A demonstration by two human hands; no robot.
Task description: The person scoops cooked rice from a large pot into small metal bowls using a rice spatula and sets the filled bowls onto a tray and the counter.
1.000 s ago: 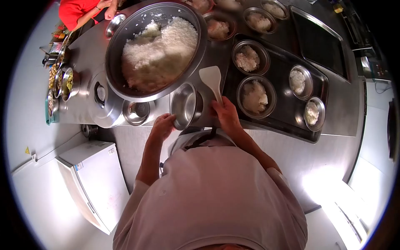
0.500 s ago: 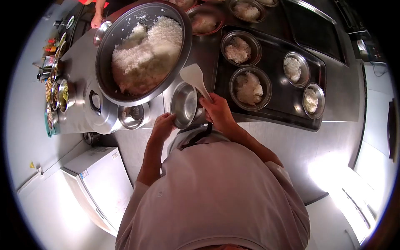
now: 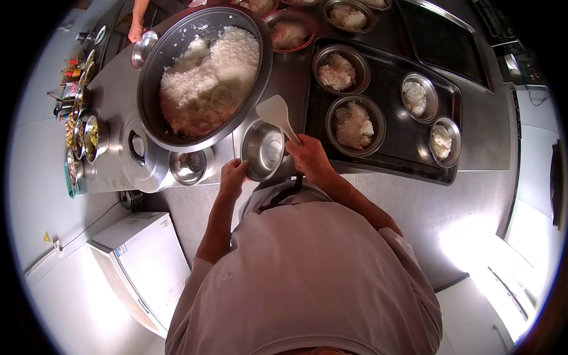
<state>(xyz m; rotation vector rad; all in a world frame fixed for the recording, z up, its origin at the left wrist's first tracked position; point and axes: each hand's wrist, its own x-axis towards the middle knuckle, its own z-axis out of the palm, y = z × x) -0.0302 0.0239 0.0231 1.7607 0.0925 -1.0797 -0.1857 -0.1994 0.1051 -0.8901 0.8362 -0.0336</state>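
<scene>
My left hand [image 3: 234,176] grips the rim of an empty steel bowl [image 3: 262,151], which is tilted in front of my body. In my right hand [image 3: 309,157] is a white rice paddle [image 3: 274,112], its blade pointing up and to the left over the bowl's far edge. The right-hand fingers wrap round the handle close to the bowl's right side; whether they also touch the bowl I cannot tell. Just beyond stands a large dark pot [image 3: 148,112] with cooked white rice [image 3: 204,83] in it.
A black tray [image 3: 402,151] on the right carries several steel bowls of rice [image 3: 355,125]. Left of my hands are a steel lid [image 3: 142,168] and another steel bowl [image 3: 190,167]. Another person's hand [image 3: 136,32] touches a bowl [image 3: 144,50] beyond the pot. Food bowls [image 3: 93,139] line the left side.
The steel bowl in my left hand has tipped slightly, so more of its inside shows. The paddle has shifted only a little. The other person's hand has moved slightly.
</scene>
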